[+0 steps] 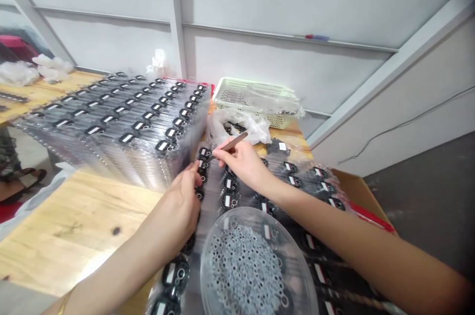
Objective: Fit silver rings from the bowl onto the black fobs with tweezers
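A pair of metal tweezers [236, 142] is pinched in my right hand [241, 159], its tip pointing down and left at a small black plastic part [203, 163] in the clear tray. My left hand [185, 189] has its fingers closed against the left side of that same part. Whether the tweezers' tip carries anything is too small to tell. Below my hands, a round clear tub [211, 275] full of small grey metal rings [247, 265] rests on the tray [213, 186]. Rows of similar black parts with white labels surround it, some hidden by my right forearm.
A tall stack of clear trays [122, 152] with black parts stands at the left. Behind my hands lie an opened plastic bag [256, 129] and a pale green basket [278, 121]. A wooden table [74, 221] lies beneath; a white panel wall [237, 53] rises behind.
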{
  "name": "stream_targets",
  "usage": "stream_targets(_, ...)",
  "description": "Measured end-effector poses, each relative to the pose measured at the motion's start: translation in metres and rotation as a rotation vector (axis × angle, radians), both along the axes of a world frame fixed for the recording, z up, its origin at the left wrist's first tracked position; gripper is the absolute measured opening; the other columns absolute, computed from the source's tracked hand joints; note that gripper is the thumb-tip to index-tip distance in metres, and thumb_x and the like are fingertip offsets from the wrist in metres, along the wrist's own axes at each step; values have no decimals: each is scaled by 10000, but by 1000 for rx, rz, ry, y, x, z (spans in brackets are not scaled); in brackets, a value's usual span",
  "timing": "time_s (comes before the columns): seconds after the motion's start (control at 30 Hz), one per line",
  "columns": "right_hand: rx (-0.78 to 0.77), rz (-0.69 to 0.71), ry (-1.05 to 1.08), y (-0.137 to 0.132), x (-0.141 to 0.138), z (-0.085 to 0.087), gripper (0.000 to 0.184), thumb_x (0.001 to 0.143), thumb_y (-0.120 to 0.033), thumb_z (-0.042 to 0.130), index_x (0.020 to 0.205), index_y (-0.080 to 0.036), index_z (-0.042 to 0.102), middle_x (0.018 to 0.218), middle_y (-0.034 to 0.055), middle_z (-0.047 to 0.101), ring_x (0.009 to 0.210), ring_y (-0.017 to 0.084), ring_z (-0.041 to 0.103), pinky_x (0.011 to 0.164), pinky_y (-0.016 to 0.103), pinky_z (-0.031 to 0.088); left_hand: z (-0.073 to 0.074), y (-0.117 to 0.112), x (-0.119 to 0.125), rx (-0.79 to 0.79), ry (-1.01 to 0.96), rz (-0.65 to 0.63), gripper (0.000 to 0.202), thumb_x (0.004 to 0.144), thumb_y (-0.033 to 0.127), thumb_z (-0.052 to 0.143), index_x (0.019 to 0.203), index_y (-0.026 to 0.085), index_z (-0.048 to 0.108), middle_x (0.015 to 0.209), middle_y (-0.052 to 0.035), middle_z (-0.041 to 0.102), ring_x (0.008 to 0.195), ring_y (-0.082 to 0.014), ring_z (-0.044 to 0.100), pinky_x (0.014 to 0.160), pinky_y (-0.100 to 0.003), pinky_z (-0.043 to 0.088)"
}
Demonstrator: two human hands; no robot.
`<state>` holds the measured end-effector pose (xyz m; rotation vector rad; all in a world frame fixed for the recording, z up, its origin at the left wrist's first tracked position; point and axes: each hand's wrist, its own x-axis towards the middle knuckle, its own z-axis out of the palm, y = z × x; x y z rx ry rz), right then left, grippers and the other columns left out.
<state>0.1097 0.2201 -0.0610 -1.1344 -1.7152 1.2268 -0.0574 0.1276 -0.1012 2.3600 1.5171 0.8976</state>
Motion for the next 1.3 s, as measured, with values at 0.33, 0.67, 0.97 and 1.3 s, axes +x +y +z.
stream_targets(0.33,70,38,-20,2,-1,-9,134,843,-177,621,710,-174,607,713,14,639,590,133,598,604,292,480,-2,2,0,94,78,-41,231,820,61,333,1014,176,380,1198,-292,601,1297,-341,513,983,-581,516)
stream_targets(0.67,35,37,-30,-1,-3,-4,126,836,-148,631,714,-170,612,692,0,635,568,114,586,591,266,487,-1,0,0,118,133,-46,219,834,54,324,1017,150,395,1247,-326,567,1337,-368,468,976,-576,529)
stream_targets(0.97,108,30,-4,-3,9,23,175,862,-161,613,689,-177,594,637,-10,597,625,123,592,653,277,497,-3,1,-2,28,42,-26,216,823,104,368,1023,160,429,1267,-296,568,1337,-366,467,996,-609,492)
stream_targets(1.3,53,122,-151,-110,69,80,139,815,-155,696,706,-215,633,594,-52,597,486,73,549,441,193,427,4,2,0,-99,-41,-11,118,801,213,379,893,241,310,1166,-217,617,1375,-307,432,1094,-562,399)
